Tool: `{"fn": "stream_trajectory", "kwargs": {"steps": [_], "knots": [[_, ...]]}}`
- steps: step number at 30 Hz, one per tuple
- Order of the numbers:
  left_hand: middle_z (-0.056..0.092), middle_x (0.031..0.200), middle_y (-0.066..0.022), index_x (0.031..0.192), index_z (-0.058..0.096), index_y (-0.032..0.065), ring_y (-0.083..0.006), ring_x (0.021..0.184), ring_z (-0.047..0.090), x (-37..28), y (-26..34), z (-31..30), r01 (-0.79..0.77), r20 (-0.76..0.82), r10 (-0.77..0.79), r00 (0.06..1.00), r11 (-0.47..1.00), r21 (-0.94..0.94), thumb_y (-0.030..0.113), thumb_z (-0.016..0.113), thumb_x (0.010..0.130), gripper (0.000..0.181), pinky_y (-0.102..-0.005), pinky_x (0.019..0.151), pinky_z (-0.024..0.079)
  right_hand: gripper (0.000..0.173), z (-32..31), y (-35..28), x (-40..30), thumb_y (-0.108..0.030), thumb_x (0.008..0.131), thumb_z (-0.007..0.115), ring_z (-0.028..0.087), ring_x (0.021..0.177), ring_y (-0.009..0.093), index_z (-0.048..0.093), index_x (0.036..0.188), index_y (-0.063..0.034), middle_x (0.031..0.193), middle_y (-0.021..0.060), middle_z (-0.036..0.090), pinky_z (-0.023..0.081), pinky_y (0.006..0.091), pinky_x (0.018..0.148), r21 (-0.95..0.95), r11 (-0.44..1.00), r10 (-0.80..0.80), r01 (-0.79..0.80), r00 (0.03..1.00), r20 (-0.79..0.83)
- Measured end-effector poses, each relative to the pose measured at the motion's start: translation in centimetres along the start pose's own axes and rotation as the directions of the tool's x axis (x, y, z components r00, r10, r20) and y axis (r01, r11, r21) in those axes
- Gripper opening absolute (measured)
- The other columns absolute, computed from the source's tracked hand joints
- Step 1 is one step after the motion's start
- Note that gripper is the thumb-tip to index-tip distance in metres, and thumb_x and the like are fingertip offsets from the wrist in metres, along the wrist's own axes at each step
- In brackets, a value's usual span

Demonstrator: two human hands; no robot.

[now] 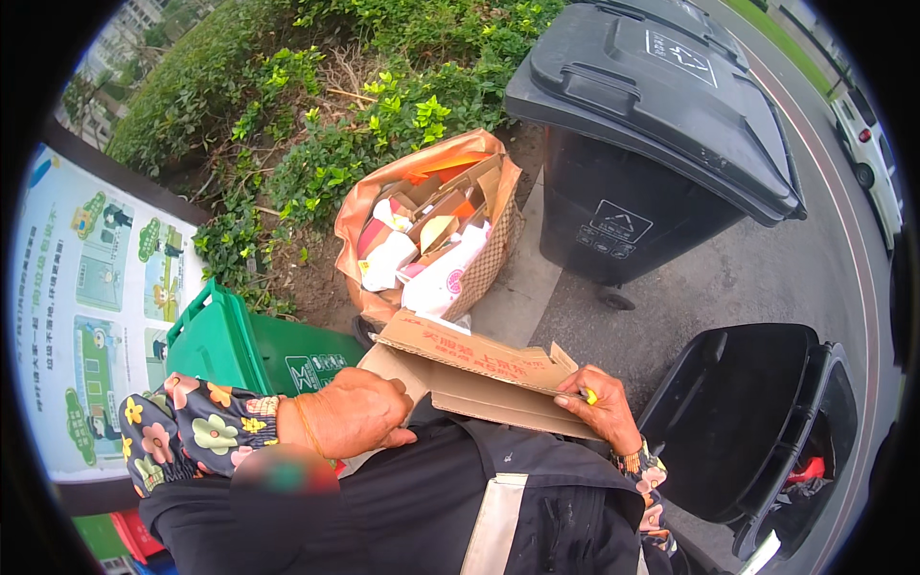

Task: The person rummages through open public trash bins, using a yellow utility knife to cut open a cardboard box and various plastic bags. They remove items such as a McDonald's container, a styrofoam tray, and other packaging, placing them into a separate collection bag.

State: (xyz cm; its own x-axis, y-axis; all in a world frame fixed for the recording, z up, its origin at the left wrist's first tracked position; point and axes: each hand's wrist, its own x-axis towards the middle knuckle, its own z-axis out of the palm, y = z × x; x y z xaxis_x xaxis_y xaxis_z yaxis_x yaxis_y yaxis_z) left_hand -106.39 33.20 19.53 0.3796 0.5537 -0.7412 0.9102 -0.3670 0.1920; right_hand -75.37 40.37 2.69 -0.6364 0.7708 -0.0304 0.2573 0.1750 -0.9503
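A printed corrugated cardboard box (474, 353), partly opened out with loose flaps, is held close against the dark jacket. My left hand (352, 411) is closed at its left flap, thumb pointing right; the fingertips are hidden. At the box's right end, my right hand (602, 404) pinches the cardboard edge. A small yellow object (591, 396) pokes out between the right fingers; what it is cannot be made out. Just beyond the box stands a large orange-brown bag (512, 237), its mouth wide, filled with folded cardboard, paper packaging and a white-pink packet (447, 269).
A black wheeled bin (611, 194) with its lid down stands ahead right. Another black bin (812, 467) at right has its lid swung back, rubbish inside. Left are a green bin (287, 345) and a printed notice board (108, 316). Shrubs (309, 144) border the pavement; a white car (868, 154) is far right.
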Motion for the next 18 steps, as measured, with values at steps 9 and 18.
{"fn": "stream_trajectory", "kwargs": {"steps": [9, 18], "knots": [[0.058, 0.1, -0.0102, 0.138, 0.04, 0.0095, -0.03, 0.093, 0.059, 4.0, -15.1, 7.5, -0.2, -0.509, 0.145, 0.849, 0.978, -0.054, 0.009, 0.068, 0.065, 0.078, -0.0408, 0.076, 0.047, 0.026, 8.6, -2.7, 15.4, -0.026, 0.08, 0.075, 0.06, 0.07, 0.028, 0.06, 0.084, -0.0049, 0.076, 0.0111, 0.06, 0.047, 0.0352, 0.065, -0.068, 0.995, -0.029, 0.07, 0.879, 0.476], [0.062, 0.07, -0.0102, 0.093, 0.063, 0.007, -0.0305, 0.076, 0.063, 8.8, -30.2, 10.1, -0.21, -0.514, 0.046, 0.857, 0.941, -0.266, 0.007, 0.064, 0.063, 0.03, -0.0414, 0.067, 0.048, 0.013, 9.4, -3.7, 31.2, -0.012, 0.086, 0.068, 0.055, 0.068, 0.008, 0.061, 0.089, -0.0016, 0.095, 0.0054, 0.069, 0.047, 0.0249, 0.06, 0.184, 0.957, 0.17, -0.225, 0.947, 0.273]]}}
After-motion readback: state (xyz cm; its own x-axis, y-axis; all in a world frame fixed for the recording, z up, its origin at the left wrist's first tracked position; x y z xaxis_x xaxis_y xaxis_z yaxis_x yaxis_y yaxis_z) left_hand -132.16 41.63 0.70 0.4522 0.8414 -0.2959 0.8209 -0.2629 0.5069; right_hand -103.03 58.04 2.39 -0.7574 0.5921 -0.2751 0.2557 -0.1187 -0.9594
